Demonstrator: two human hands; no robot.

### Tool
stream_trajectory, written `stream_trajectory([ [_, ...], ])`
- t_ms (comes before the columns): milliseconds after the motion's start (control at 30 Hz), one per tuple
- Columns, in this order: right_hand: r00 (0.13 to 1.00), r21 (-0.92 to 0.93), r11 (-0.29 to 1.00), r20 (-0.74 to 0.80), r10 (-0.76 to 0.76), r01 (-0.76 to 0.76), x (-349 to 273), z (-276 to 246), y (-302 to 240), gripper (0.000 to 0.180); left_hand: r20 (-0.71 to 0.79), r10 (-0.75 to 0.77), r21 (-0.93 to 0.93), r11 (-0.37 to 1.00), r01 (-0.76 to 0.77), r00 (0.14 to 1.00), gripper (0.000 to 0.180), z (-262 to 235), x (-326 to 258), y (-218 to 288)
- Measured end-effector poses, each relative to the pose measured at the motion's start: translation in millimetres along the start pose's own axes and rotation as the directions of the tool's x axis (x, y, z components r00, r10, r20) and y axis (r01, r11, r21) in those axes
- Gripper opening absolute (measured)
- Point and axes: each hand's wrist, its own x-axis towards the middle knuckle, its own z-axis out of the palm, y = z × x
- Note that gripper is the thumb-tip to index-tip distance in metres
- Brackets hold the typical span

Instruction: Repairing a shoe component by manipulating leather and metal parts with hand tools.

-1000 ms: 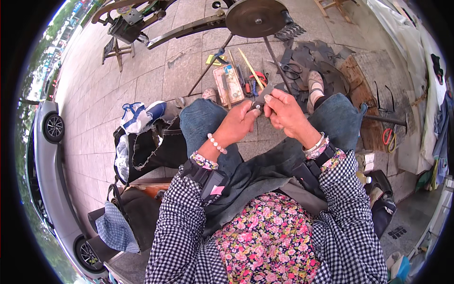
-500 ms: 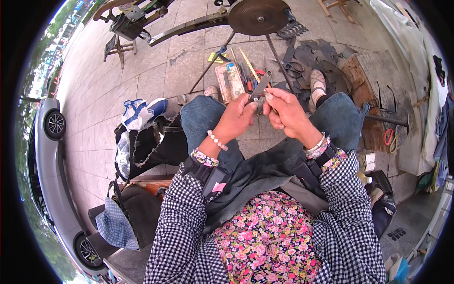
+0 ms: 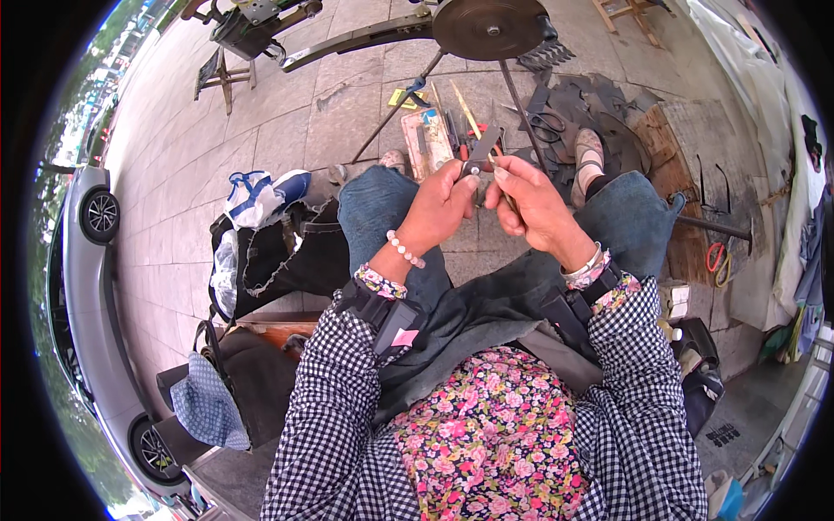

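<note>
Both of my hands meet above the gap between my knees. My left hand (image 3: pixel 437 207) is closed round the base of a flat grey blade (image 3: pixel 486 144), which points up and away to the right. A small shiny round spot shows at its base by the thumb. Beside it, my right hand (image 3: pixel 537 201) is closed in a pinch, with its thumb and forefinger close to the blade. A thin brownish piece (image 3: pixel 512 205) shows partly between its fingers; I cannot make out its kind. Beyond the hands, a worn pinkish box (image 3: pixel 441 130) lies on the paving.
A round metal disc (image 3: pixel 491 26) on thin legs stands ahead. Dark scraps (image 3: pixel 599 100) and large scissors (image 3: pixel 546 128) lie near my right foot. A wooden block (image 3: pixel 669 148) stands right, red-handled scissors (image 3: pixel 714 257) beside it. Left are bags (image 3: pixel 287 260) and a parked car (image 3: pixel 109 321).
The view has shifted slightly, so the disc and box sit a little further right. My hands stay close together, the blade still in the left one, tilted slightly differently.
</note>
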Motion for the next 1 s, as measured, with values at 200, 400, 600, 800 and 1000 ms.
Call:
stream_trajectory([
  [200, 0.999, -0.015, 1.000, -0.034, -0.013, 0.012, 1, 1, 2, 0.030, -0.001, 0.067, 0.045, 0.997, -0.067, 0.998, 0.012, -1, 3, -13],
  [400, 0.999, 0.017, 1.000, -0.050, -0.012, 0.013, 2, -2, 2, 0.019, 0.060, 0.056, 0.122, 0.991, -0.063, 0.997, 0.013, 0, 4, -14],
  [600, 0.995, -0.091, 0.996, -0.098, 0.014, -0.023, 3, -5, 2, 0.015, 0.110, 0.035, 0.132, 0.990, -0.050, 0.993, 0.014, 0, 5, -18],
  [800, 0.994, -0.123, 0.992, -0.104, -0.011, -0.002, 7, -7, 6, 0.016, 0.171, -0.117, 0.109, 0.989, 0.099, 0.978, 0.016, -2, 2, -2],
  [1000, 0.996, -0.122, 0.990, -0.046, -0.082, 0.076, 4, 1, 2, 0.024, -0.049, 0.062, -0.054, 0.996, -0.065, 0.997, 0.014, 0, 3, -11],
])
